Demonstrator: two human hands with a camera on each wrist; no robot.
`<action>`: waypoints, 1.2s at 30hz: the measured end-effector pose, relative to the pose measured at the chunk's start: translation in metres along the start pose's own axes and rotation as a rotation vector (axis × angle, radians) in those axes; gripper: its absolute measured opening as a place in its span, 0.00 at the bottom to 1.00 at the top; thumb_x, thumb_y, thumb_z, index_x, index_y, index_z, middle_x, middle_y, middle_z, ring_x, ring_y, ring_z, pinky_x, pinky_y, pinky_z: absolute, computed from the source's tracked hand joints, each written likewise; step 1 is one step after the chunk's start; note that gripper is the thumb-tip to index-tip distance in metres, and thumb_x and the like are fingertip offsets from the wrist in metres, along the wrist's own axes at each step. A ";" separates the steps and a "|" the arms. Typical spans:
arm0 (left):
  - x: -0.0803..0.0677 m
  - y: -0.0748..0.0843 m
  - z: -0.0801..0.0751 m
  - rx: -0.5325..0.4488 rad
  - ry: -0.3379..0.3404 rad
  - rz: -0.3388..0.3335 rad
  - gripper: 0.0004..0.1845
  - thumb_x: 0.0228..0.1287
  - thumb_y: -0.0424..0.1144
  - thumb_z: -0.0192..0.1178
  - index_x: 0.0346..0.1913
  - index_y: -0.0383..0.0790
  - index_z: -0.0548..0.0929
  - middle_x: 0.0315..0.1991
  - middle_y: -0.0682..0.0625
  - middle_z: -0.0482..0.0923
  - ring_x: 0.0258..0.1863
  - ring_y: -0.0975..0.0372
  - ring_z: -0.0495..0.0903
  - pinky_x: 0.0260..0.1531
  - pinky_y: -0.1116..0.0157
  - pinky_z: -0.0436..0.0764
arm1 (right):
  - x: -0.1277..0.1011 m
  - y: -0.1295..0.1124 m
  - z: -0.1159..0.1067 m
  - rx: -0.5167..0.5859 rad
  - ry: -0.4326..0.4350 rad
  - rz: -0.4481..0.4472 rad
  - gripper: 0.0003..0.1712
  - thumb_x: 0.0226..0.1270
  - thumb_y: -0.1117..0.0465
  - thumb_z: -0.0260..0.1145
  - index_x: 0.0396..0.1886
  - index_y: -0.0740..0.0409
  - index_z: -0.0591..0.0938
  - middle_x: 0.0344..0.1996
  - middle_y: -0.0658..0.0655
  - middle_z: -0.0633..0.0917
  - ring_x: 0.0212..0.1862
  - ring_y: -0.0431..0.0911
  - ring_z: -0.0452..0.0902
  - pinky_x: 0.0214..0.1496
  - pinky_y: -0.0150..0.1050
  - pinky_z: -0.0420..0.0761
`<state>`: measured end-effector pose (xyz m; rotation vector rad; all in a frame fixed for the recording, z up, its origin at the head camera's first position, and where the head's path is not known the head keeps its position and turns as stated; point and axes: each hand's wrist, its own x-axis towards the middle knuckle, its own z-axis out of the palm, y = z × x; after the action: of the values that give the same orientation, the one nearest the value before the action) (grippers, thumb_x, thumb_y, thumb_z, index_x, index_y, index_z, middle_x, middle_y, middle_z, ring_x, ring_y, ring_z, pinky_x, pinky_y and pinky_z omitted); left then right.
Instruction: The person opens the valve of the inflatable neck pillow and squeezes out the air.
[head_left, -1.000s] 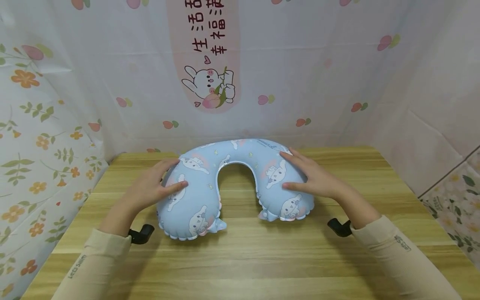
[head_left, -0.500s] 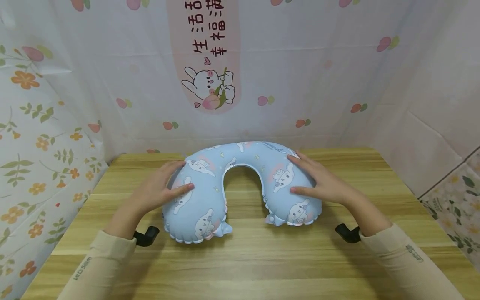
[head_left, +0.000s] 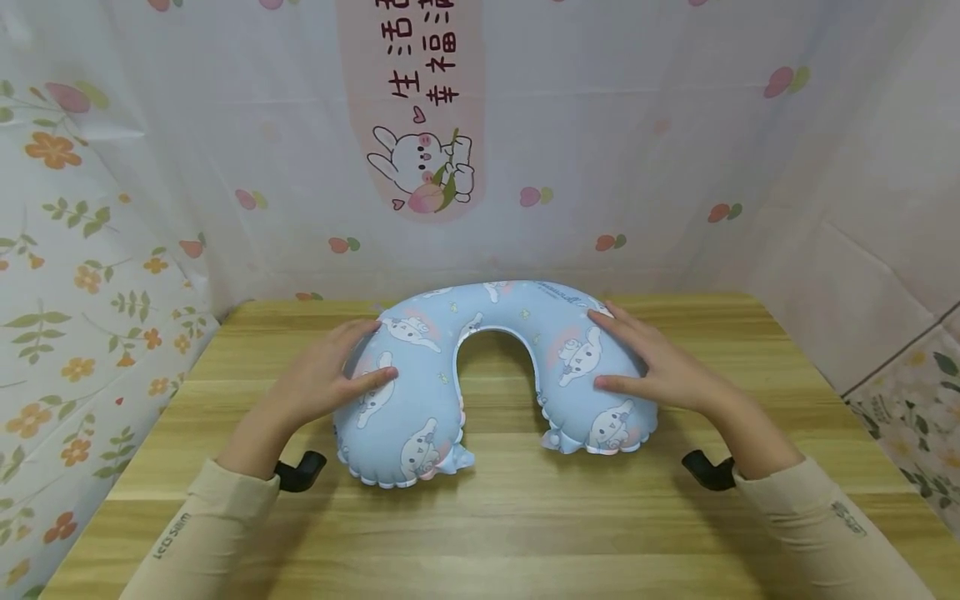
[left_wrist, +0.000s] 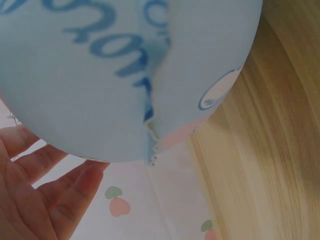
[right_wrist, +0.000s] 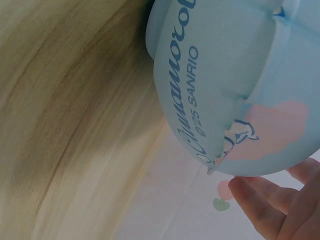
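An inflated, light blue U-shaped neck pillow point(head_left: 405, 375) with white cartoon puppies lies over the middle of the table, its opening toward me. My left hand point(head_left: 322, 379) grips its left arm, thumb on the upper face and fingers along the outer side. On the opposite arm my right hand point(head_left: 660, 362) holds it in a like way. In the left wrist view, fingertips point(left_wrist: 90, 175) meet the pillow's rounded edge beside its crinkled seam. Blue lettering on the pillow point(right_wrist: 220, 90) fills much of the right wrist view, with fingertips point(right_wrist: 240, 187) at its lower edge.
The wooden table point(head_left: 480, 533) stretches in front of the pillow and to both sides. Behind it hangs a pale curtain point(head_left: 585, 150) with fruit prints and a rabbit picture. A flower-patterned sheet point(head_left: 82, 292) borders the left. Black wrist mounts point(head_left: 300, 472) stick out from the cuffs.
Both hands and the neck pillow have moved together a little to the right. The hold on each side looks the same.
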<state>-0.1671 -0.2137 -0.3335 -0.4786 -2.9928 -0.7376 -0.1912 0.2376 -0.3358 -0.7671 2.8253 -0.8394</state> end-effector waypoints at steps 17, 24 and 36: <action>-0.004 0.009 0.004 -0.038 -0.004 0.035 0.46 0.61 0.63 0.63 0.76 0.43 0.61 0.74 0.42 0.63 0.73 0.44 0.64 0.67 0.38 0.67 | -0.013 0.009 -0.005 0.023 0.009 0.001 0.52 0.61 0.46 0.73 0.79 0.34 0.54 0.81 0.57 0.47 0.78 0.69 0.44 0.66 0.79 0.54; -0.004 0.016 0.007 -0.013 -0.007 0.062 0.45 0.60 0.64 0.64 0.75 0.44 0.64 0.73 0.43 0.65 0.71 0.45 0.67 0.66 0.40 0.70 | -0.022 0.014 -0.006 0.029 0.008 -0.007 0.53 0.60 0.47 0.73 0.80 0.34 0.53 0.81 0.56 0.45 0.78 0.69 0.44 0.65 0.79 0.55; -0.008 0.027 0.010 -0.002 -0.012 0.075 0.46 0.58 0.63 0.66 0.74 0.43 0.65 0.73 0.43 0.65 0.71 0.45 0.68 0.65 0.41 0.71 | -0.036 0.018 -0.008 0.048 0.026 -0.016 0.53 0.59 0.51 0.75 0.79 0.36 0.55 0.81 0.60 0.46 0.76 0.73 0.45 0.61 0.81 0.57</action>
<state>-0.1509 -0.1893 -0.3309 -0.5939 -2.9673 -0.7339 -0.1699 0.2724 -0.3400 -0.7794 2.8137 -0.9230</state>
